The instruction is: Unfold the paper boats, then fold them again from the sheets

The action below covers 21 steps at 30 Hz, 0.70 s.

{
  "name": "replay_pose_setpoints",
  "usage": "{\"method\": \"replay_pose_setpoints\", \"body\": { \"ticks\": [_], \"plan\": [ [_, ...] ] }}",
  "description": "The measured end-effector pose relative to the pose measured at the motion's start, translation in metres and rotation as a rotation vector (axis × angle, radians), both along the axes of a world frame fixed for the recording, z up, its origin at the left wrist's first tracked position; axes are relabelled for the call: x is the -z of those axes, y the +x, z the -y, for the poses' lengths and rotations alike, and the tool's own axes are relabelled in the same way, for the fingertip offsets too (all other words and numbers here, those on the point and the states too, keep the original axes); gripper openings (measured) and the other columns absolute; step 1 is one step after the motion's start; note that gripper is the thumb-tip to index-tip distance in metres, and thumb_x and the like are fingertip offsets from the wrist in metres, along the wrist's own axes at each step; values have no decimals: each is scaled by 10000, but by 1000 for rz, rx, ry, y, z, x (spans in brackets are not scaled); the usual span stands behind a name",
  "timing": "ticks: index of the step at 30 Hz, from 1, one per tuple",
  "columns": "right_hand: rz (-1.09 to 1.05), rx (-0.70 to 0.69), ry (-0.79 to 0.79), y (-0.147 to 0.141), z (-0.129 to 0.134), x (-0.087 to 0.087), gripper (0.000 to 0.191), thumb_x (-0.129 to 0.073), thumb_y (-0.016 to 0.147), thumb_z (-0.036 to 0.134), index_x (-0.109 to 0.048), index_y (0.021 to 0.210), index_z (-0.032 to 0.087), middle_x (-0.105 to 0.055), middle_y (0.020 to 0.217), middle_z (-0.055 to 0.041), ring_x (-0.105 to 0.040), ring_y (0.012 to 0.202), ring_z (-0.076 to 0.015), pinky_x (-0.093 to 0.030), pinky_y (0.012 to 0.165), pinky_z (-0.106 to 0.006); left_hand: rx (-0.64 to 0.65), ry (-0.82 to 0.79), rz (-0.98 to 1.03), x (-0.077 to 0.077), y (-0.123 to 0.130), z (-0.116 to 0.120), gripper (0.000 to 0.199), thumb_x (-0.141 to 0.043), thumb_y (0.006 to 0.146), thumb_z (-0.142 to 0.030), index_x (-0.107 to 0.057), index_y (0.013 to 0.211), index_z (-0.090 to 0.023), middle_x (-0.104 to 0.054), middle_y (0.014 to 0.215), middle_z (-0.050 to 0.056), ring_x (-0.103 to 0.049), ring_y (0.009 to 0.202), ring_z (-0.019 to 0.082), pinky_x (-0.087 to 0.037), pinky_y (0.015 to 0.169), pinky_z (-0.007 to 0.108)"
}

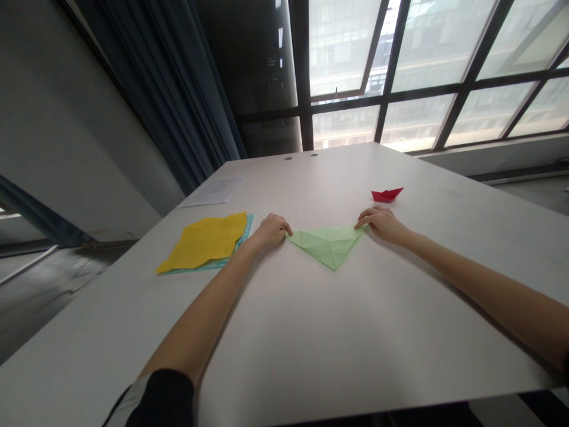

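Nearest to me, at lower left, is a dark sleeve [164, 397]; from both sides bare forearms reach over a white table [302, 332]. Ahead, near the middle of the tabletop, lies a green paper [331, 244], folded into a creased triangle, its point towards me and its long edge on the far side. The left hand [273, 230] pinches its left corner; the right hand [381, 224] pinches the right one.

I judge the paper thin and soft: if the hands pulled apart unevenly, the corners could tear or the layers slide out of line. The point nearest me is held by nothing, so it could lift or skew if one side were tugged. Existing creases might also steer a new fold astray.

To the left, just beside the left wrist, a yellow sheet [208, 238] lies over light-blue sheets [248, 228], edges uneven; a sideways sweep of that arm could drag them. Just beyond the right hand sits a red paper boat [386, 196], close enough that a careless knuckle might knock it.

Farther back on the left lies a white sheet [211, 193]. Beyond are a blue curtain [173, 89] and windows [347, 47]; one pane looks ajar, and a draught could shift loose paper.
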State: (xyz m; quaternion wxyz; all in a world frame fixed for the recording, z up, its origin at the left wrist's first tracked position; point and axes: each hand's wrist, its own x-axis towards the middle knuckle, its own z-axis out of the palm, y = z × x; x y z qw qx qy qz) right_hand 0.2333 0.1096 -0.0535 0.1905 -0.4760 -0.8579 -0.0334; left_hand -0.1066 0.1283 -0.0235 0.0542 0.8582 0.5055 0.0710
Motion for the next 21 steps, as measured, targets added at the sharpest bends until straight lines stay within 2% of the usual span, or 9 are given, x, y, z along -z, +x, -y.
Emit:
{"method": "replay_pose_setpoints", "body": {
  "ticks": [4, 7, 10, 13, 17, 21],
  "plan": [
    [74, -33, 54, -17, 12, -12, 318, -440, 759, 103, -697, 883, 243, -647, 983, -69, -507, 927, -254, -350, 770, -386, -9, 115, -102, -13, 20, 17, 326, -386, 758, -183, -707, 806, -219, -641, 972, 74, -467, 1022, 266, -334, 908, 421],
    [59, -100, 48, -33, 21, -17, 278, -431, 806, 167, -671, 933, 227, -641, 988, -77, -521, 937, -243, -361, 791, -376, 22, 129, -106, -17, 39, 30, 337, -359, 812, -243, -657, 964, -202, -611, 1052, 84, -460, 1044, 257, -335, 915, 405],
    [2, -161, 11, -48, 27, -16, 274, -403, 846, 224, -643, 976, 207, -641, 987, -77, -540, 940, -226, -386, 827, -368, 92, 92, -83, -9, 55, 40, 423, -302, 865, -368, -533, 1167, -184, -534, 1209, 93, -436, 1120, 240, -321, 955, 375],
    [-48, -192, -35, -58, 31, -11, 298, -401, 859, 278, -610, 1045, 175, -630, 1033, -95, -539, 988, -229, -401, 876, -378, 152, 17, -87, 3, 66, 48, 544, -246, 877, -455, -371, 1309, -149, -370, 1375, 115, -321, 1256, 242, -263, 1016, 381],
    [-53, -201, -87, -61, 32, -2, 386, -413, 857, 329, -538, 1175, 149, -561, 1183, -129, -497, 1099, -246, -387, 941, -403, 130, -97, -120, 13, 70, 55, 618, -210, 870, -516, -228, 1378, -166, -197, 1460, 102, -182, 1330, 263, -208, 1043, 445],
    [-10, -168, -141, -59, 31, 3, 475, -357, 879, 393, -458, 1269, 141, -469, 1301, -146, -421, 1198, -268, -342, 992, -439, 117, -115, -132, 13, 69, 57, 619, -203, 866, -526, -214, 1384, -187, -166, 1470, 89, -145, 1340, 274, -196, 1042, 482]
  ]
}}
